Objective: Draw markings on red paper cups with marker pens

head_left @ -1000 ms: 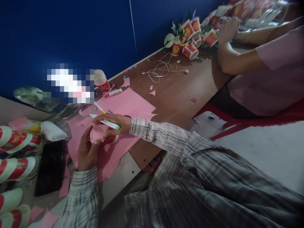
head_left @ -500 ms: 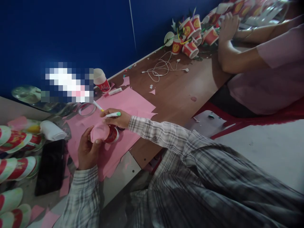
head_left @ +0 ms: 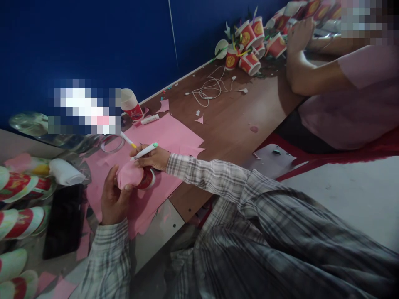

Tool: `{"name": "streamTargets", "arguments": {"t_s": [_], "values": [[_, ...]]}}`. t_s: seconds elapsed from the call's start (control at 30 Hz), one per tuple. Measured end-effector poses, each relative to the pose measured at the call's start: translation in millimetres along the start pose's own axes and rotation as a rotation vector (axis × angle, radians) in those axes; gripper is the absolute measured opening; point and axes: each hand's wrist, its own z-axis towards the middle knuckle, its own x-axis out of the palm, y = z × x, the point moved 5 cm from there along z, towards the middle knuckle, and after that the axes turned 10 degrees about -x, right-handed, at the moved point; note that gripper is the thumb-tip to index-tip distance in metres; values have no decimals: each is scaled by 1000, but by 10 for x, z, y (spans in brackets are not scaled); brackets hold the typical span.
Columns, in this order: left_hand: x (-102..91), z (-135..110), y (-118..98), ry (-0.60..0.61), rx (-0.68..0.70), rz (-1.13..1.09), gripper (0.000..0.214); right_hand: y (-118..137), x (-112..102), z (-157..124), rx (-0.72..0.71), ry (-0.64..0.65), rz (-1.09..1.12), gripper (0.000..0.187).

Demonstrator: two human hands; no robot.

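My left hand [head_left: 114, 197] grips a small rounded piece of pink paper [head_left: 129, 173] between thumb and fingers. A dark line shows near its left side. In my right hand [head_left: 152, 157] is a white marker [head_left: 146, 151] with a green end, its other end close to the pink paper's upper edge. Partly behind that paper, a red and white paper cup [head_left: 149, 179] lies on its side; whether my left hand also touches it I cannot tell. Underneath are large pink paper sheets [head_left: 174, 133] spread on the brown table [head_left: 224, 112].
Several decorated paper cups [head_left: 23, 222] and a black phone [head_left: 62, 220] lie at left. A tape roll [head_left: 112, 143], another marker [head_left: 150, 119] and a paper cup [head_left: 132, 106] stand beyond. White earphones [head_left: 207, 93] are farther off. Another person's arm [head_left: 299, 70] rests at right.
My right hand has shifted slightly left and tilted the marker more steeply, bringing its lower end to the pink paper's upper edge. My left hand keeps its hold on the paper.
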Motion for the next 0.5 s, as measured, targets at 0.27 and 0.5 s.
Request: {"name": "streamTargets", "arguments": {"t_s": [0.27, 0.5], "values": [[-5, 10, -26, 17, -3, -51, 51, 26, 46, -52, 76, 13, 128, 27], [7, 10, -30, 19, 25, -10, 50, 22, 50, -44, 68, 70, 53, 28]]}}
